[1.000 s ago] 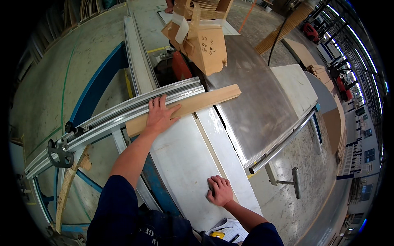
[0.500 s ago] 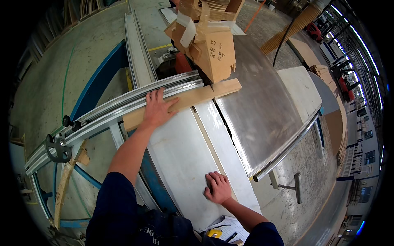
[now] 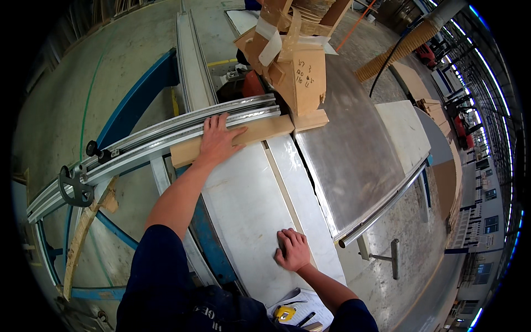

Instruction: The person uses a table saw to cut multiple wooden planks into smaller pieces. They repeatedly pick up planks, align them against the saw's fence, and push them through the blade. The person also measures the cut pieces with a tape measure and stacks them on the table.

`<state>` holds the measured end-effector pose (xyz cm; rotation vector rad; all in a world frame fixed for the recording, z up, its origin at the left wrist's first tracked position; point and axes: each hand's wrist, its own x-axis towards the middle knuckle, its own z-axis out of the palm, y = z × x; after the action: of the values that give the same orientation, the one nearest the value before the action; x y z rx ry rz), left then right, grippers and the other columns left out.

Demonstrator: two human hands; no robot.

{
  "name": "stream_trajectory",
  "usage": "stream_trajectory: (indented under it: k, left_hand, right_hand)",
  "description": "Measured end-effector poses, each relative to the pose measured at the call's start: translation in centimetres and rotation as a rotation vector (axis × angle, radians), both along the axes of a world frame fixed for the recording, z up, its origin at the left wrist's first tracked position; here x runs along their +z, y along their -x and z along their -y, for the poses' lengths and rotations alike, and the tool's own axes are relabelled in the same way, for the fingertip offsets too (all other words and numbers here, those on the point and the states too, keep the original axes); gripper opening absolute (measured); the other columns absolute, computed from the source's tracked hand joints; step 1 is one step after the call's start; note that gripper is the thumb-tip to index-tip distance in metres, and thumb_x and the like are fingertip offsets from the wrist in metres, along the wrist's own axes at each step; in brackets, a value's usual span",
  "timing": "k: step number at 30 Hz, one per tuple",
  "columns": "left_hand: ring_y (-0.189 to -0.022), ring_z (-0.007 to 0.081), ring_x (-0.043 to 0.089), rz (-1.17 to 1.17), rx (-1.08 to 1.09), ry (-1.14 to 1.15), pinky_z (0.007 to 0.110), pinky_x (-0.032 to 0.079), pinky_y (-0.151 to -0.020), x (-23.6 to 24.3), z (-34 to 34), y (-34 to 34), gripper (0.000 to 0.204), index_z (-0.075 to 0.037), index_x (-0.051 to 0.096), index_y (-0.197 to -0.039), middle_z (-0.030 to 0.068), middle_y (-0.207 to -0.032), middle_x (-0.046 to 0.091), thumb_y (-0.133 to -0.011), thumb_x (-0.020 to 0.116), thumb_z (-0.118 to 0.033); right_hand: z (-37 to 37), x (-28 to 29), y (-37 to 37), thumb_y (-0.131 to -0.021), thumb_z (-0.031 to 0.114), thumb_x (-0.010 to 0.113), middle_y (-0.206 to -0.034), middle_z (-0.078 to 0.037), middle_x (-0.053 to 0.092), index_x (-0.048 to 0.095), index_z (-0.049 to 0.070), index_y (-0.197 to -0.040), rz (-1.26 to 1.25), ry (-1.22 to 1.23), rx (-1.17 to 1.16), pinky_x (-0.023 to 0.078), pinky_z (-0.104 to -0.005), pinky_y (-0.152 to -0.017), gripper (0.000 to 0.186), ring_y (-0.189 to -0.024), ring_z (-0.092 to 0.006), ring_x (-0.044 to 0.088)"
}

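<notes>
Saw table [image 3: 249, 210], left hand [image 3: 217, 141] flat on board [image 3: 260, 131] (fingers spread)

Grey concrete floor [image 3: 66, 94]; seemingly glazed wall [image 3: 487, 110] at right.

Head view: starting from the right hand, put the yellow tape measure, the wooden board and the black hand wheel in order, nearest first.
From the right hand:
1. Yellow tape measure, just below it at the near edge.
2. Wooden board, up the table under the left hand.
3. Black hand wheel, far left at the rail's end.
</notes>
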<state>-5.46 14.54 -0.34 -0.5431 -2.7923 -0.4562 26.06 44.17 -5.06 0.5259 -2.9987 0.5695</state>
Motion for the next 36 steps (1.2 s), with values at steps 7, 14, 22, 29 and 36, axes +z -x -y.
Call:
stream_trajectory:
  k: [7, 14, 22, 29, 36]
  left_hand:
    - [-0.139, 0.0390, 0.037, 0.031, 0.010, -0.028, 0.053, 0.024, -0.121, 0.3, 0.0, -0.2, 0.052, -0.036, 0.074, -0.131, 0.0184, -0.150, 0.043, -0.081, 0.083, -0.043]
    - [-0.134, 0.0393, 0.043, -0.163, -0.009, -0.033, 0.053, 0.030, -0.118, 1.0, 3.8, -3.9, 0.052, -0.022, 0.074, -0.129, 0.0192, -0.145, 0.050, -0.081, 0.084, -0.040]
    - [-0.089, 0.0268, 0.066, -0.054, 0.263, -0.102, 0.040, 0.057, -0.077, -1.3, 12.4, -10.4, 0.049, -0.022, 0.076, -0.126, 0.0066, -0.123, 0.056, -0.079, 0.088, -0.033]
    - [-0.095, 0.0292, 0.068, -0.104, 0.058, -0.262, 0.041, 0.059, -0.081, -2.8, 11.6, -7.9, 0.045, -0.013, 0.076, -0.121, 0.0080, -0.124, 0.057, -0.079, 0.087, -0.026]
    - [-0.102, 0.0346, 0.069, 0.029, 0.076, -0.285, 0.044, 0.059, -0.086, -2.5, -0.4, -3.8, 0.044, -0.011, 0.074, -0.126, 0.0104, -0.129, 0.054, -0.085, 0.082, -0.027]
  right_hand:
    - [0.0, 0.3, -0.6, -0.081, 0.030, 0.066, -0.136, -0.011, 0.061, 0.060, 0.010, -0.137, 0.035, -0.007, -0.018, 0.039, -0.0467, -0.111, 0.060, -0.132, -0.0316, 0.055]
    - [0.1, 1.4, -1.3, -0.081, 0.031, 0.065, -0.135, -0.010, 0.061, 0.060, 0.011, -0.137, 0.058, -0.007, -0.027, 0.039, -0.0471, -0.112, 0.060, -0.132, -0.0317, 0.054]
    - [0.5, 2.3, -1.7, -0.079, 0.029, 0.066, -0.131, -0.011, 0.062, 0.062, 0.009, -0.133, 0.034, 0.023, -0.041, 0.042, -0.0471, -0.108, 0.058, -0.127, -0.0328, 0.057]
    - [0.3, 2.8, -2.1, -0.083, 0.031, 0.065, -0.136, -0.011, 0.060, 0.060, 0.010, -0.136, 0.079, 0.027, -0.040, 0.041, -0.0469, -0.111, 0.057, -0.132, -0.0313, 0.054]
    - [0.0, 2.0, -2.6, -0.085, 0.032, 0.065, -0.134, -0.011, 0.061, 0.060, 0.010, -0.138, 0.064, 0.031, -0.040, 0.041, -0.0453, -0.111, 0.058, -0.133, -0.0316, 0.055]
